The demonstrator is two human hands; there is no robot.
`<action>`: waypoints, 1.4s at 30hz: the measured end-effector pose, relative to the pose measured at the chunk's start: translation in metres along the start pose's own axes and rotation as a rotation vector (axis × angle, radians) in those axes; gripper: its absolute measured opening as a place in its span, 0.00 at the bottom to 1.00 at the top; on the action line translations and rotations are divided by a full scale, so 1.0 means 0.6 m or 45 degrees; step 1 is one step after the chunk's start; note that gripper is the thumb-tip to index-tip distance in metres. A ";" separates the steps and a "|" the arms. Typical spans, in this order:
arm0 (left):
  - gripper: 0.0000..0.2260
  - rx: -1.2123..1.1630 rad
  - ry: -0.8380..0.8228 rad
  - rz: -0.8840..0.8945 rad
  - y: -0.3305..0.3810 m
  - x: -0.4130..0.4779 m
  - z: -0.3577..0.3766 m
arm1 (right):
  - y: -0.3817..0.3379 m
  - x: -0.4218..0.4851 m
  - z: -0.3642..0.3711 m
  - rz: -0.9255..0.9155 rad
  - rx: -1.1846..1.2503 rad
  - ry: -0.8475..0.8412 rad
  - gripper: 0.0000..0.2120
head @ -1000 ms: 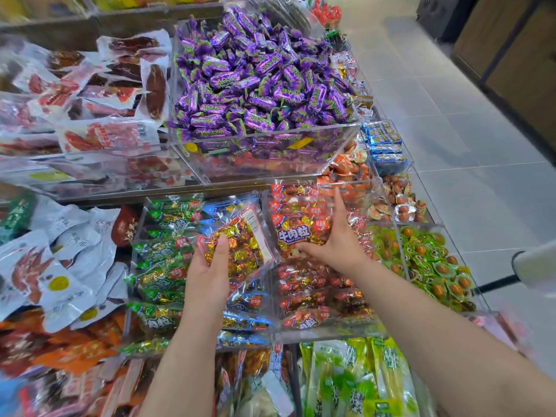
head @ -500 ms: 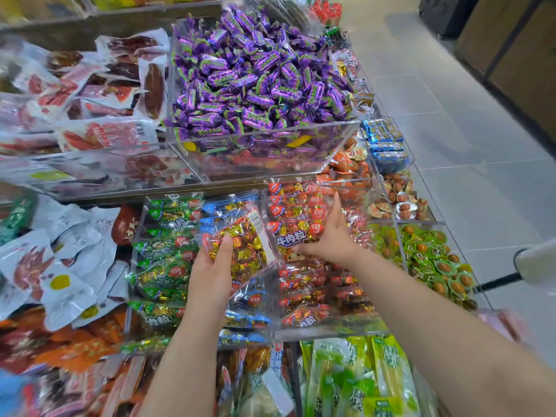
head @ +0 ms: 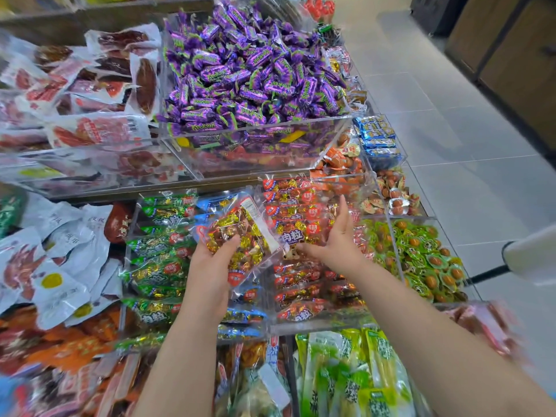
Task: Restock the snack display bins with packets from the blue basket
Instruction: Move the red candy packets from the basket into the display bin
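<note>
Restocking was well along, with two packets not yet placed.
Fingers of the left hand (head: 210,266) gripped a gold packet (head: 240,236); those of the right hand (head: 335,240) pinched a red packet (head: 296,233), both just above the display bins (head: 316,325), whose rows below the fingers looked nearly full. The blue basket was not visible.

One camera, head-worn: the view sits above and behind both hands, pitched forward and down along the forearms. Close range. The left hand (head: 207,275) gripping the clear packet (head: 240,233) and the right hand (head: 334,242) pinching a red packet (head: 301,233) land mid-frame, at arm's reach. Wide lens, edges bend and smear. Beyond the fingertips: purple candy bin (head: 255,139) on the upper tier. Right of the right hand: grey floor tiles (head: 451,115). Nearer than the wrists, at the bottom edge: green packs (head: 346,371). Left of the left hand, white pouches (head: 60,266) blur.
</note>
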State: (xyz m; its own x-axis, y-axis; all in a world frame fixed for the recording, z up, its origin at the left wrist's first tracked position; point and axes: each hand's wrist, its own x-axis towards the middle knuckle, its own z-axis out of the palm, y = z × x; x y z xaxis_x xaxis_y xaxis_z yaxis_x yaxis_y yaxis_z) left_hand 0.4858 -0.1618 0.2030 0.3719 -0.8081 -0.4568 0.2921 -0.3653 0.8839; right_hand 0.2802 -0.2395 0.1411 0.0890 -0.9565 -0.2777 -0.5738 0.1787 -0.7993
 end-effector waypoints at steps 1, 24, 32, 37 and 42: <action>0.14 -0.064 -0.043 -0.007 0.003 0.000 0.002 | -0.005 -0.011 -0.004 -0.060 -0.048 0.087 0.56; 0.05 0.043 -0.426 -0.058 0.034 -0.030 0.046 | -0.027 -0.127 -0.041 -1.248 -0.262 0.055 0.25; 0.06 0.494 -0.481 0.059 0.030 -0.009 0.053 | -0.019 -0.080 -0.045 0.041 0.462 -0.327 0.26; 0.14 1.086 0.019 0.562 -0.001 0.024 0.043 | 0.026 -0.047 -0.029 0.109 0.510 -0.050 0.16; 0.30 1.929 -0.050 0.591 -0.057 0.039 0.036 | 0.033 -0.030 0.028 -0.038 0.123 -0.003 0.17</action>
State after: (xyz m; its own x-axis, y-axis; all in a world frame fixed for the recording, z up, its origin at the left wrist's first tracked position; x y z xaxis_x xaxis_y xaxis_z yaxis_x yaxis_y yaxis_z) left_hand 0.4657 -0.1780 0.1644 0.1457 -0.9781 -0.1484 -0.9575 -0.1772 0.2278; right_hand 0.2811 -0.2148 0.1212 0.1071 -0.9612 -0.2543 -0.4897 0.1716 -0.8549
